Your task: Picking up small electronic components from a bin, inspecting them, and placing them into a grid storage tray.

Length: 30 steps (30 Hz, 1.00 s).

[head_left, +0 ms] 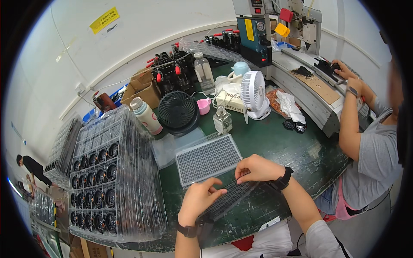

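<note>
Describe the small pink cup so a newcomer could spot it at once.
On the green table, find the round black fan and the upright white fan. Between them, right beside the black one, sits the small cup. Its pink body and side handle set it apart from both.

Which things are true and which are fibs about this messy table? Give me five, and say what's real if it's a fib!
1. The pink cup is to the right of the black fan. True.
2. The white fan has toppled over. False: the white fan stands upright on its base.
3. The person wears a dark band on the left wrist and another on the right. True.
4. The table is bright red. False: the table top is dark green.
5. The left hand is holding the pink cup. False: the left hand is by the dark grid sheet.
</note>
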Each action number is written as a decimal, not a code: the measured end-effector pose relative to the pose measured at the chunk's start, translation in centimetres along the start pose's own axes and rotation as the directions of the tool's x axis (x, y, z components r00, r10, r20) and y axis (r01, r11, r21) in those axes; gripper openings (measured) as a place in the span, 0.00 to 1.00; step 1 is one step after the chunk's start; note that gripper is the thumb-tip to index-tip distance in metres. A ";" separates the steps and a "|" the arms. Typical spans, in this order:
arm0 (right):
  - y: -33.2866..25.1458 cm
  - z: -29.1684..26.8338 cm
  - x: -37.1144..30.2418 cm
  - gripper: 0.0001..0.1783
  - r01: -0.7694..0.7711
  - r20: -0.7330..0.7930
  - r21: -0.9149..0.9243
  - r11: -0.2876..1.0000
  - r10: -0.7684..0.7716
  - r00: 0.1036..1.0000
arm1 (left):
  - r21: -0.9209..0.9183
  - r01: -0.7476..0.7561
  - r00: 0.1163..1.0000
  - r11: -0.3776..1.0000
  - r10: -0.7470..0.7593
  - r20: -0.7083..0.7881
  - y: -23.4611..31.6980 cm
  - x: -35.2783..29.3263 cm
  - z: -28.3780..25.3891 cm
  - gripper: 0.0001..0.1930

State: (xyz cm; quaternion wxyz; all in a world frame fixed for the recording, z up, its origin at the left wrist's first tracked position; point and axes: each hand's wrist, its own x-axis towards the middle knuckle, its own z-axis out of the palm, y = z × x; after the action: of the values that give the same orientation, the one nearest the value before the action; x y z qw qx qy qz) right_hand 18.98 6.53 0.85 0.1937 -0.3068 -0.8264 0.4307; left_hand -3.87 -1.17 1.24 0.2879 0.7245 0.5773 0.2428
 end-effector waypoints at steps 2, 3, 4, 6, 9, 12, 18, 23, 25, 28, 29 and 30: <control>-0.3 0.0 -0.1 0.11 -0.002 0.007 -0.004 1.000 0.002 1.000 | 0.053 -0.031 0.999 0.998 0.032 -0.020 1.2 -0.4 -0.1 0.14; -0.5 -0.1 -0.1 0.11 -0.010 0.028 0.004 1.000 0.010 1.000 | 0.104 -0.060 0.997 0.993 0.064 -0.036 1.6 -0.4 0.0 0.15; -0.5 0.0 0.0 0.11 -0.021 0.051 0.016 1.000 0.020 0.998 | 0.104 -0.058 0.997 0.993 0.062 -0.036 1.4 -0.3 0.3 0.15; -0.9 0.0 0.1 0.11 -0.007 0.049 0.000 1.000 0.007 0.999 | 0.040 -0.207 0.971 0.977 0.211 -0.110 0.6 0.1 1.1 0.14; -0.8 0.0 0.1 0.11 0.005 0.041 -0.014 1.000 -0.005 0.999 | 0.052 -0.175 0.979 0.983 0.179 -0.092 0.6 0.4 1.5 0.14; -1.2 0.1 0.1 0.12 0.025 0.020 0.005 1.000 -0.025 0.999 | -0.034 -0.125 0.986 0.992 0.121 -0.113 0.4 0.3 1.6 0.12; -1.0 -0.4 -0.2 0.15 0.118 -0.066 -0.009 0.993 -0.118 0.991 | -0.149 -0.045 0.996 0.988 0.031 -0.089 0.8 0.1 1.3 0.10; -0.5 -1.2 -0.5 0.15 0.078 -0.059 0.009 0.997 -0.078 0.995 | -0.134 -0.022 0.996 0.991 0.010 -0.090 0.8 0.2 0.9 0.10; -0.4 -1.6 -0.5 0.14 0.025 -0.040 0.050 0.998 -0.023 0.999 | -0.126 0.004 0.996 0.992 -0.015 -0.087 0.8 0.2 0.8 0.10; -0.4 -1.5 -0.5 0.13 0.014 -0.057 0.111 0.994 -0.008 0.998 | -0.151 -0.037 0.993 0.988 0.019 -0.117 0.3 0.3 1.3 0.10; -0.5 -1.5 -0.5 0.13 0.015 -0.056 0.111 0.994 -0.009 0.998 | -0.110 -0.073 0.991 0.991 0.059 -0.118 0.1 0.3 1.5 0.10; -0.6 -1.5 -0.4 0.12 0.007 -0.056 0.109 0.994 -0.001 0.998 | -0.069 -0.108 0.988 0.992 0.100 -0.117 0.0 0.3 1.7 0.11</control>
State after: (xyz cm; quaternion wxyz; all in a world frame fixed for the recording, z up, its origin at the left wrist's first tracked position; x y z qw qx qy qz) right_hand 19.97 6.85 2.18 0.2340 -0.3060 -0.7965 0.4660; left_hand -2.64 -1.07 0.07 0.2686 0.7272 0.5447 0.3199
